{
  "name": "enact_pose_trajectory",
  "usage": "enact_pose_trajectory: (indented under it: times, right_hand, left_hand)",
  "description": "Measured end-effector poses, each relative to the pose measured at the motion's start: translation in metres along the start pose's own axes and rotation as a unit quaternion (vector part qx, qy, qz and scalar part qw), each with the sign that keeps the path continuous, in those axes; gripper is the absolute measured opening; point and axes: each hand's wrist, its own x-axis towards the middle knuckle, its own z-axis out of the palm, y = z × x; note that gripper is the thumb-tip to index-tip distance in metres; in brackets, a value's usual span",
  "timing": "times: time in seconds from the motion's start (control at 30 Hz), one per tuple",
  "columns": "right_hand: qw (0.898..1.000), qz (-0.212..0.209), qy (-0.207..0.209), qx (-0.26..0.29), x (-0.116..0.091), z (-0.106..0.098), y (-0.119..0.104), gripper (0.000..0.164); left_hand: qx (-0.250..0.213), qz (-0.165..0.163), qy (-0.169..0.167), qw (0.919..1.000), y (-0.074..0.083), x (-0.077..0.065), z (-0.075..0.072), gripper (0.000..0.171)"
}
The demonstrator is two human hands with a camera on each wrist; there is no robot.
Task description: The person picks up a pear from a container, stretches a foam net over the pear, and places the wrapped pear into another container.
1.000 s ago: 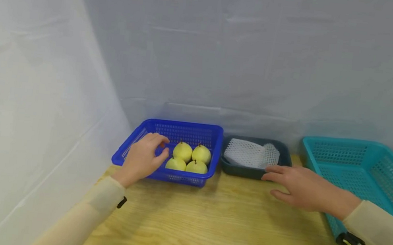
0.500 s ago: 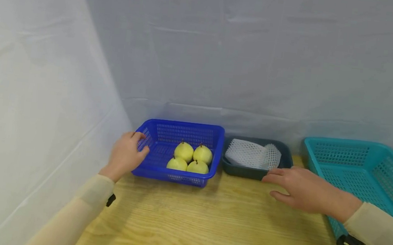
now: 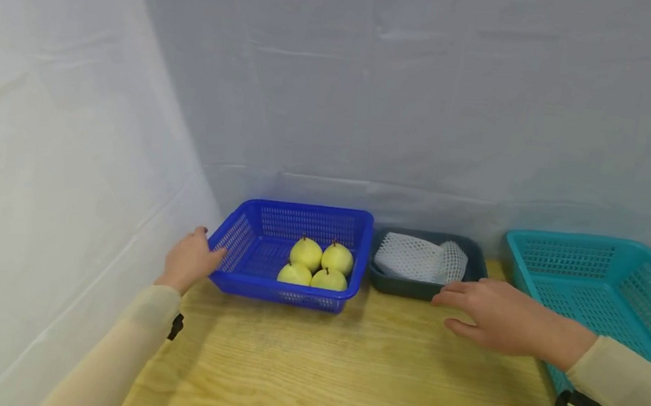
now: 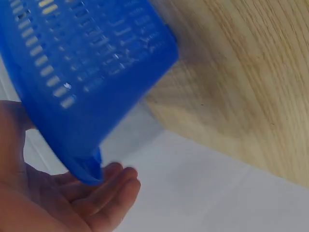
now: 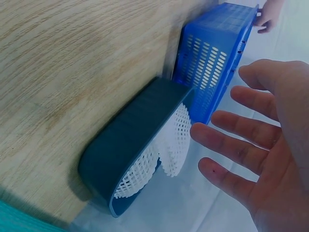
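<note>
My left hand (image 3: 189, 261) is at the left end of a blue plastic basket (image 3: 292, 295). In the left wrist view the basket's rim (image 4: 34, 116) passes between the thumb and the loosely bent fingers (image 4: 116, 203), whose tips stand off the basket's wall. Several yellow-green pears (image 3: 305, 254) sit together in the basket's right half. My right hand (image 3: 501, 317) hovers by the front right of a dark green tray (image 3: 406, 287), holding nothing, fingers spread. White foam fruit nets (image 3: 409, 256) lie in that tray; the right wrist view shows their mesh (image 5: 175, 140) sticking up at the rim.
A large teal basket (image 3: 613, 243) stands on the right, partly behind the right forearm. All three containers line the back of the wooden table (image 3: 307, 373). White sheeting (image 3: 407, 106) rises behind and on the left, close to the left hand.
My left hand has moved left, from over the blue basket's inside to its left rim. The right hand has stayed nearly still. The pears and nets have not been moved.
</note>
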Motion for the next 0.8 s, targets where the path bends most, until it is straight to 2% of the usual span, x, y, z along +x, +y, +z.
enact_pose_trajectory:
  times: [0.13,0.33,0.63,0.73,0.8]
  right_hand:
    - [1.0,0.0,0.001,0.001,0.002,0.0,0.0,0.03]
    - [1.0,-0.003,-0.007,0.004,0.006,-0.001,-0.002,0.03]
    - [0.999,0.017,-0.026,0.02,0.012,0.0,-0.004,0.029]
    - [0.999,0.024,-0.039,0.03,0.016,0.002,-0.005,0.029]
    - [0.998,0.025,-0.042,0.035,0.018,0.002,-0.006,0.028]
  left_hand:
    - [-0.016,-0.017,-0.037,0.999,-0.008,0.006,0.0,0.071]
    - [-0.075,-0.023,-0.085,0.9933,-0.016,0.008,-0.001,0.054]
    - [-0.104,-0.023,-0.1,0.9892,-0.025,0.018,0.006,0.033]
    - [-0.106,-0.028,-0.105,0.9884,-0.027,0.021,0.01,0.027]
    - [-0.096,-0.027,-0.097,0.9903,-0.026,0.023,0.011,0.025]
